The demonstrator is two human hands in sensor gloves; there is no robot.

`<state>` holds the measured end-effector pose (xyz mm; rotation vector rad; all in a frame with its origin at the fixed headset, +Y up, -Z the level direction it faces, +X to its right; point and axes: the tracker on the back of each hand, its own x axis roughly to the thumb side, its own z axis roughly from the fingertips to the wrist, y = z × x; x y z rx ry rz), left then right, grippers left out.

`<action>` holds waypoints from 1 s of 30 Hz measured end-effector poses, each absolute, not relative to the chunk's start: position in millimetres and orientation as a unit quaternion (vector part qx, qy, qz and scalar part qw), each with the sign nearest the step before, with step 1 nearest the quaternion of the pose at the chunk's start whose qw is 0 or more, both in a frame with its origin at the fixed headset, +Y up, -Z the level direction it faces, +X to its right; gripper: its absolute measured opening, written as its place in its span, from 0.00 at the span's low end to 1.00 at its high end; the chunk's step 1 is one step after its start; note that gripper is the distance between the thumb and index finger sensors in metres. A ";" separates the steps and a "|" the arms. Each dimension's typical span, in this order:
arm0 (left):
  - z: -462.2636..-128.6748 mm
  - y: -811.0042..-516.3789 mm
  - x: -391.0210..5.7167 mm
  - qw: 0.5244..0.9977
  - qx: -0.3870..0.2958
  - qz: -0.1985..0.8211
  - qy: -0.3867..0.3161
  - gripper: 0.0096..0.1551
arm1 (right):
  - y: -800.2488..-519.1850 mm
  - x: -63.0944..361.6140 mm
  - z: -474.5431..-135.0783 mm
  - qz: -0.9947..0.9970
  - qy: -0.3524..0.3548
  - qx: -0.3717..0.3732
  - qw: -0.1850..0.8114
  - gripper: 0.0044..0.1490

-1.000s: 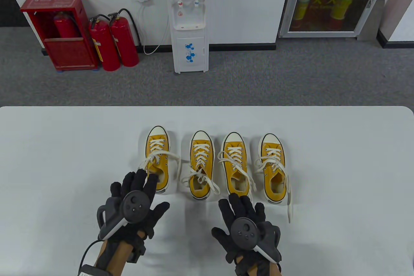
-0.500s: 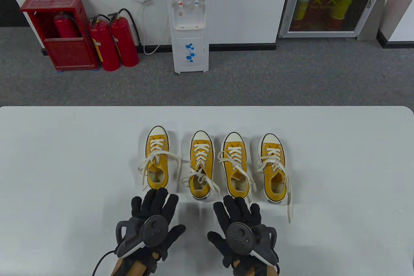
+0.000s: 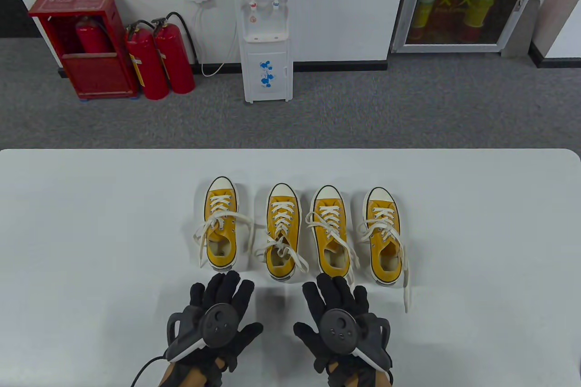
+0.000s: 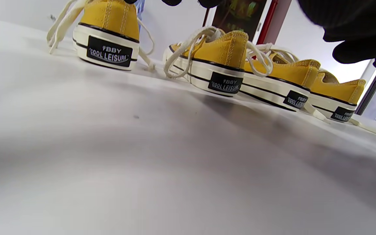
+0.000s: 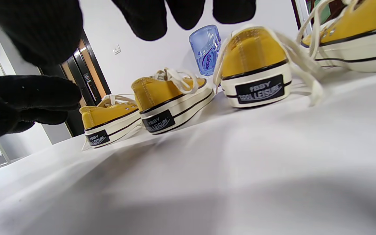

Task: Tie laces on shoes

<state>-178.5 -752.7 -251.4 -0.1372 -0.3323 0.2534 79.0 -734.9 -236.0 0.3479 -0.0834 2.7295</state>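
Several yellow canvas shoes with cream laces stand in a row on the white table (image 3: 91, 223), toes away from me. The leftmost shoe (image 3: 221, 226) has loose laces (image 3: 202, 235). The second shoe (image 3: 282, 230) has a bow (image 3: 281, 252) over its opening. The third shoe (image 3: 330, 232) and the rightmost shoe (image 3: 384, 235) have laces trailing off their sides. My left hand (image 3: 218, 310) lies flat and empty just behind the leftmost shoe's heel (image 4: 109, 49). My right hand (image 3: 338, 310) lies flat and empty behind the third shoe's heel (image 5: 256, 81). Neither hand touches a shoe.
A long lace end (image 3: 405, 289) from the rightmost shoe trails toward the near edge at the right of my right hand. Beyond the table's far edge stand a water dispenser (image 3: 265, 28) and red fire extinguishers (image 3: 159, 60) on the floor.
My left hand has let go of the leftmost shoe's lace and moved right and back toward me, then settled flat. My right hand has barely shifted.
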 end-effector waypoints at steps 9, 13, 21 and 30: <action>-252.9 -751.2 -182.1 0.976 -0.074 0.129 -0.157 0.54 | -737.9 78.3 -236.3 0.973 -0.027 0.127 0.189 0.54; -252.4 -748.3 -181.9 0.978 -0.066 0.119 -0.158 0.54 | -738.6 76.9 -236.4 0.974 -0.024 0.132 0.184 0.54; -253.4 -748.1 -183.2 0.979 -0.067 0.116 -0.151 0.54 | -739.4 76.7 -236.3 0.973 -0.023 0.136 0.187 0.54; -253.7 -750.0 -180.3 0.980 -0.077 0.106 -0.151 0.54 | -742.0 74.2 -236.3 0.972 -0.012 0.144 0.184 0.54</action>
